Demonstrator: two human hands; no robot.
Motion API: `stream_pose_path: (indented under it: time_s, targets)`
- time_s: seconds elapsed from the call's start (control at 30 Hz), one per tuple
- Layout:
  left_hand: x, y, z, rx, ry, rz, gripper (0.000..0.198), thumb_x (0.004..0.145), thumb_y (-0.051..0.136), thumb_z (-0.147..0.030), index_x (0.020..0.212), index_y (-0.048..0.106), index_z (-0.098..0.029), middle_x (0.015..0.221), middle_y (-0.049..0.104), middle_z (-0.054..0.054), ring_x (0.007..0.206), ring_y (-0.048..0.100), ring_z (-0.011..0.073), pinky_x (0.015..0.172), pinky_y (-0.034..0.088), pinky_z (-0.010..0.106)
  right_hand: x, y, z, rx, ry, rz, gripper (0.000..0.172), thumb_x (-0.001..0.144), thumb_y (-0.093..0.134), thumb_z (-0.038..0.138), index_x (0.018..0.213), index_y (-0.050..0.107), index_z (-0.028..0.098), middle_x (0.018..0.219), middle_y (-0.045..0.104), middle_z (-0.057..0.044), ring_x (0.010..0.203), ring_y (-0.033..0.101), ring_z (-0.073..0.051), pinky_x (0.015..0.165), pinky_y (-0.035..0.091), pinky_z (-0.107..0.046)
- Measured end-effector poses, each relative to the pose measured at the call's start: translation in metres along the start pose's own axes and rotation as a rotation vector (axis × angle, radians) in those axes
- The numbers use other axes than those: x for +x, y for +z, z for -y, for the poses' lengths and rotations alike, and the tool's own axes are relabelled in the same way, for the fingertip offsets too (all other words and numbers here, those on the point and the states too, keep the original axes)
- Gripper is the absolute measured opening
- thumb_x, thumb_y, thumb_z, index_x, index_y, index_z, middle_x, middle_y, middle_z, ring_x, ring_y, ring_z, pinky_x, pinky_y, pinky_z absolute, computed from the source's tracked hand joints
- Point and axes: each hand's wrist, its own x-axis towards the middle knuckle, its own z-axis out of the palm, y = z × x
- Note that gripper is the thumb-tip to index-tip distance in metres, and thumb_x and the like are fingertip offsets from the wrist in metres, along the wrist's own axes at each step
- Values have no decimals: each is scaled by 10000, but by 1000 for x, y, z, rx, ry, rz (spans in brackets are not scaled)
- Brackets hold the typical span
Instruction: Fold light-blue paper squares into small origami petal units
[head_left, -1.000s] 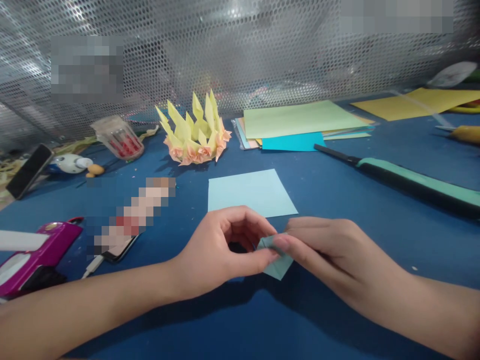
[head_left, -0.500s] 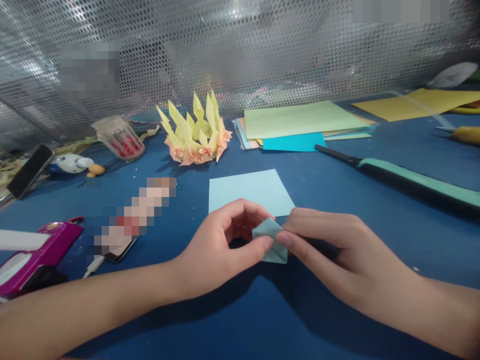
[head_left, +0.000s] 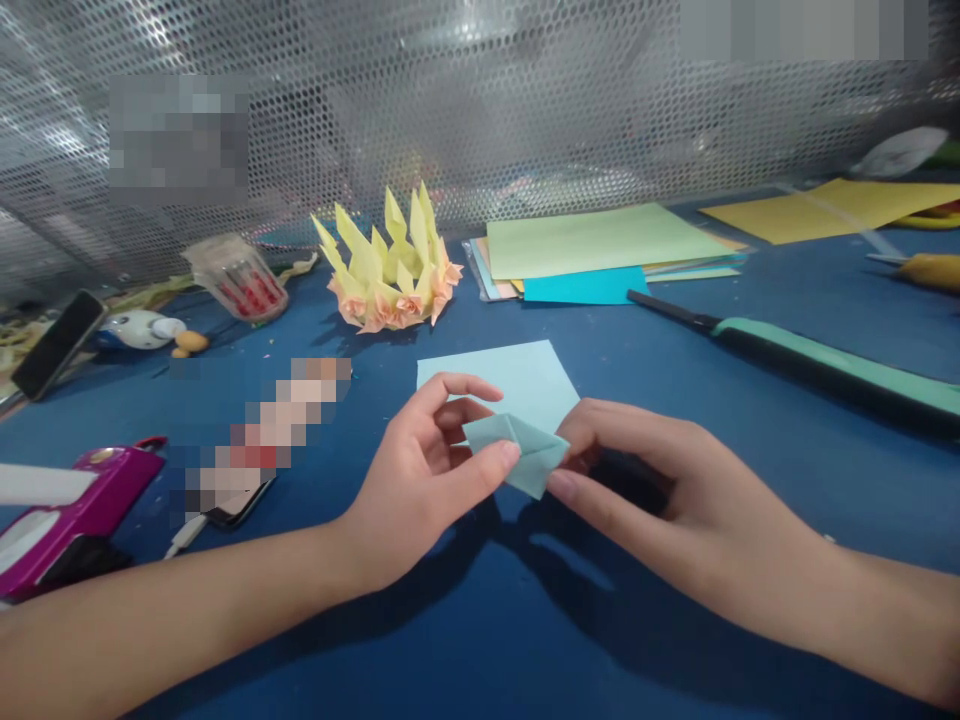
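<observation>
item: folded paper [head_left: 535,461], pale blue, held above the surface [head_left: 480,660]; clock directions below are taken from it. shape: small, many-cornered, with angled flaps and crossing creases; matte face, crisp edges.

handling (judged): very light; stiff along the folds, soft and springy at loose flaps; dry and unlikely to slip; easily crushed or wrongly creased. best hold: a flat pinch over the layered part, thumb on top, with light fingertips at the corners.

left hand [head_left: 426,485]: at half past 8, thumb pressed on the upper face, fingers behind, clamped on the folded paper; upper fingers loosely curled.

right hand [head_left: 705,500]: just past 3, thumb and forefinger at the near-right edge, a gap showing behind the tips; whether they grip the corner cannot be told.

flat sheet [head_left: 529,375]: at 12, smooth, pale blue, partly behind the left fingers.

paper crown [head_left: 405,270]: at 11, pointed yellow blades over a ring of peach folded rosettes.

paper stack [head_left: 600,242]: towards 1, pale green sheet uppermost, a bright blue piece jutting out.

long tool [head_left: 832,372]: between 2 and 3, green and black, tapering to a narrow dark tip.

jar [head_left: 240,280]: at 10, clear, ribbed, tilted, red contents.

backdrop: perforated grey sheeting [head_left: 525,120], glossy.
</observation>
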Motion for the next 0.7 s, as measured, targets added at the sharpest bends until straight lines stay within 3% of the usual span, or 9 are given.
stream_pose_path:
  time_s: [0.17, 0.3, 0.47, 0.7]
  targets:
    - [1, 1, -3, 68, 13, 18, 143, 821, 769, -128, 917, 691, -199, 828, 663, -36, 738, 605, 81, 653, 509, 159, 3, -1, -4, 52, 51, -21, 154, 973, 582, 285, 829, 623, 248, 717, 612, 45, 645, 549, -111, 593, 439, -214]
    - [2, 2, -5, -2, -46, 43, 213, 737, 829, -77, 844, 683, -188, 771, 698, -56, 652, 631, 73, 653, 538, 180, 4, 0, -7, 229, 163, 16, 184, 1003, 564, 375, 898, 650, 251, 697, 670, 42, 651, 624, -107, 608, 482, -197]
    - [3, 1, -4, -73, -81, 50, 280, 694, 865, -48, 861, 689, -188, 728, 728, -66, 643, 678, 76, 662, 543, 168, 8, 1, -7, 421, 217, 20, 169, 998, 592, 321, 869, 651, 229, 678, 702, 47, 591, 648, -73, 579, 496, -155]
    - [3, -1, -2, -89, -82, 95, 227, 742, 850, -95, 887, 706, -192, 763, 746, -55, 656, 692, 81, 677, 560, 181, 9, 1, -6, 515, 225, 17, 171, 992, 619, 292, 844, 669, 224, 733, 741, 42, 602, 661, -58, 597, 511, -133]
